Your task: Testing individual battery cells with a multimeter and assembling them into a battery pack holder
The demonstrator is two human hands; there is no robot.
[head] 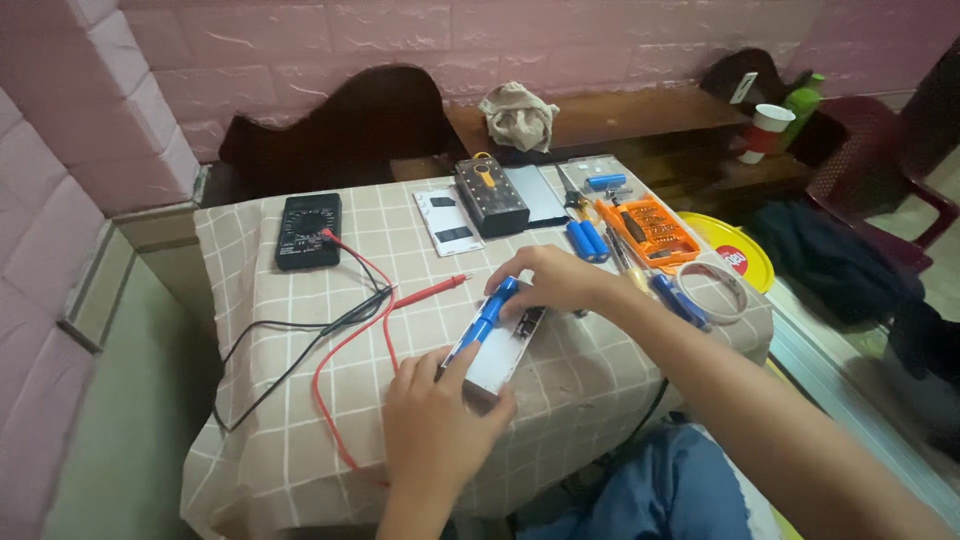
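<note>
Head view: a small table draped in a beige checked cloth stands against a pink brick-patterned wall. Bare cloth lies open on the near left, crossed only by the thin red and black probe leads; the far right edge is crowded.

The slim silver rectangular metal case lies near the table's front edge, its long axis running diagonally from the near left to the far right. The left hand grips its near end, thumb on top and fingers curled around the side. The right hand is closed around the top of a blue-handled precision screwdriver, which slants along the case with its tip pointing down toward the left hand.

A black boxy multimeter sits at the far left, well apart from the hands. Behind the hands are a black box with an orange knob, two blue cylindrical cells, an orange plastic bit tray and a white roll of tape near the right edge.
</note>
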